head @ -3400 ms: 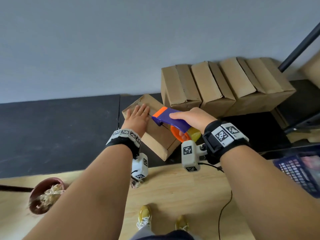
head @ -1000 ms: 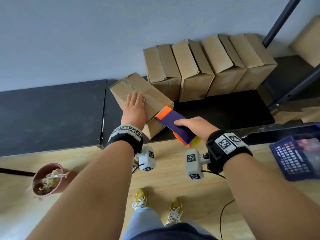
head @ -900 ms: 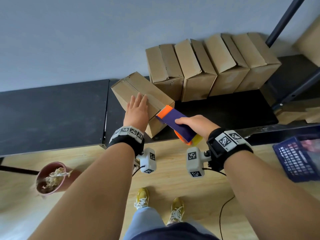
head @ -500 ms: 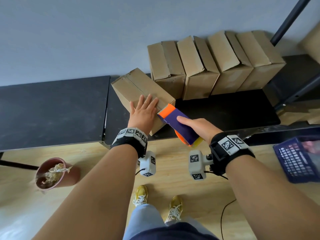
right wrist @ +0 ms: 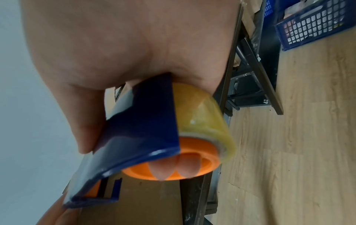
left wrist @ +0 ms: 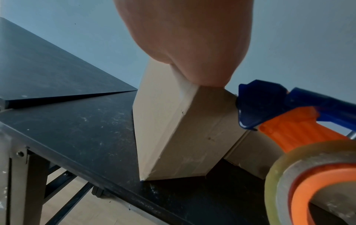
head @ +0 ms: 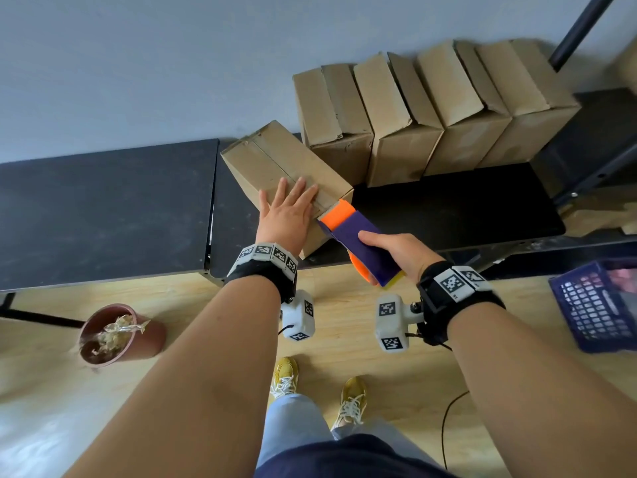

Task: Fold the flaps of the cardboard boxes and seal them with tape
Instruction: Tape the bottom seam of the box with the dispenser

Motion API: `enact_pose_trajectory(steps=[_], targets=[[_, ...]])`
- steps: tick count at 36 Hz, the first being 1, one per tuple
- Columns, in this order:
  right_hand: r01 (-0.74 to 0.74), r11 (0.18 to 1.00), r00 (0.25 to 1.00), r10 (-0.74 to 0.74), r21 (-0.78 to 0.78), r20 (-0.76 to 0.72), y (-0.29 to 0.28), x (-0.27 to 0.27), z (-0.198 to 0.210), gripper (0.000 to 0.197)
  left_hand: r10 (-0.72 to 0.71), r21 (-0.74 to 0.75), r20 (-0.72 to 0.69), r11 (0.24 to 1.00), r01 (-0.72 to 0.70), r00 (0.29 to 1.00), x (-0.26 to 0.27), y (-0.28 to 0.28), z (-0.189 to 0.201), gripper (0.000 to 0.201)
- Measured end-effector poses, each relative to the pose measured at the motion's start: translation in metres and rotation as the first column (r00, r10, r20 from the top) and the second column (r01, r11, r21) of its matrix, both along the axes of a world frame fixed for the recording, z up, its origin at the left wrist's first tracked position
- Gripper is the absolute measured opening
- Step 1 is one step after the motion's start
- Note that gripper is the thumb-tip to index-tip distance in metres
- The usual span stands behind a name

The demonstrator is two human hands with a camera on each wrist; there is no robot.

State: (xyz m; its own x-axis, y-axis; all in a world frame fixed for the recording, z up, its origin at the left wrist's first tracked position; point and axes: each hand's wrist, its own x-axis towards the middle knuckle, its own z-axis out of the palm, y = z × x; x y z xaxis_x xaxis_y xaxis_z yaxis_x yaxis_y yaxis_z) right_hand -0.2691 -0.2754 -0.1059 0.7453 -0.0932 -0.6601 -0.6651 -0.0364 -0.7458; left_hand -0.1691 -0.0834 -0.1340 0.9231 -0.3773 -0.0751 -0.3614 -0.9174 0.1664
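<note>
Partly hidden: left hand point(head: 287, 215) flat on box point(head: 272, 160); right hand point(head: 400, 250) grips tape dispenser point(head: 358, 243), fingertips concealed.

The left hand point(left wrist: 190, 44) fills the top of the left wrist view, its heel pressed on the upper edge of a cardboard box point(left wrist: 183, 137). The box stands on a dusty black table point(left wrist: 77, 129), 1 bottom corner close to the table's front edge, against a pale blue wall point(left wrist: 298, 45). At right, a tape dispenser point(left wrist: 269, 112) with a blue body and orange inner part touches the box's upper right corner. Its roll of clear tape point(left wrist: 285, 175) on an orange hub fills the lower right corner. More cardboard point(left wrist: 250, 150) shows behind the dispenser. Wooden floor point(left wrist: 80, 211) shows below the table.
</note>
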Motion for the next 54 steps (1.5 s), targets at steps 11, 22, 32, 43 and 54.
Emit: enact_pose_trajectory(steps=[11,22,32,43,54], targets=[[-0.003,0.997,1.000,0.004,-0.075,0.004,-0.002,-0.001,0.010,0.047,0.019,0.012,-0.039,1.000,-0.019,0.999,0.005,-0.003,0.001,0.047],[-0.054,0.980,0.997,0.065,-0.193,0.052,0.000,0.007,0.009,0.039,0.007,-0.095,-0.042,0.995,-0.011,0.999,0.007,-0.008,0.006,0.046],[-0.065,0.993,0.998,0.067,-0.098,0.014,-0.005,0.003,0.004,0.044,-0.044,0.022,-0.087,0.999,0.046,0.995,0.007,-0.008,0.001,0.049],[0.001,1.000,1.000,-0.001,0.024,0.015,-0.011,0.001,-0.012,0.057,-0.064,0.081,-0.074,0.994,0.070,0.995,0.005,-0.009,0.002,0.049],[0.028,1.000,0.998,-0.028,0.001,-0.058,-0.021,-0.010,-0.022,0.053,-0.043,0.044,-0.111,0.998,0.048,0.993,0.005,-0.010,0.006,0.049]])
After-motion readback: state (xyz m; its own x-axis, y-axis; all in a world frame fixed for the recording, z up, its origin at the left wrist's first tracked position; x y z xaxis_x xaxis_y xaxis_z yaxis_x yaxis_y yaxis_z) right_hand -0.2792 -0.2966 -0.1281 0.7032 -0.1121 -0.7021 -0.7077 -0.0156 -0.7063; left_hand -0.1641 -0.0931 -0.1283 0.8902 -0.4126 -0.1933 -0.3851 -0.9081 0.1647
